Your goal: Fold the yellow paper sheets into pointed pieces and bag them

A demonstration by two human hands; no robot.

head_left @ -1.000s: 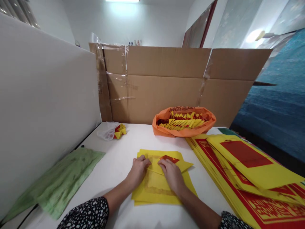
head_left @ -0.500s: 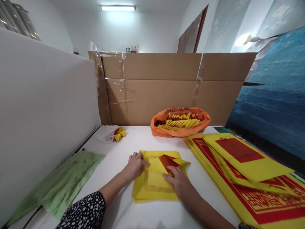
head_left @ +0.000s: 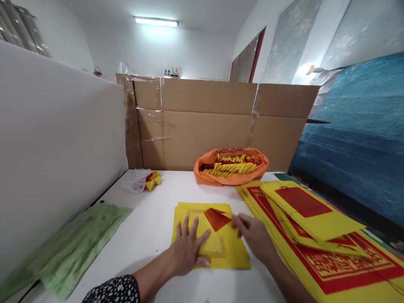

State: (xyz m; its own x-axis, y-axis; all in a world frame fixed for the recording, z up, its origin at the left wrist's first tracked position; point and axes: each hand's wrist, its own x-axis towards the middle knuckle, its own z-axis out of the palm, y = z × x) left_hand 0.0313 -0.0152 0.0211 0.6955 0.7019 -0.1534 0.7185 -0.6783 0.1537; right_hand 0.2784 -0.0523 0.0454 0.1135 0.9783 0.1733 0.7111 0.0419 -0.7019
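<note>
A stack of yellow paper sheets (head_left: 240, 254) lies on the white table. On top of it is a partly folded yellow paper with a red face (head_left: 216, 219), its point reaching to the right. My left hand (head_left: 186, 248) rests flat on the yellow paper with its fingers spread, to the left of the red face. At the right-hand point of the folded paper, my right hand (head_left: 252, 233) has its fingers curled together in a pinch. The fingertips are slightly blurred and cover the end of that point.
An orange bag (head_left: 210, 180) full of folded yellow and red papers stands before a cardboard screen (head_left: 205, 130). Large printed yellow-red sheets (head_left: 334, 286) are piled at the right. A green cloth (head_left: 82, 240) lies left, with a clear plastic bag (head_left: 134, 181) behind it.
My left hand has moved from the paper's upper left edge down onto the sheet and spread flat. My right hand has drawn back from the red face to the right-hand point. The view has shifted slightly.
</note>
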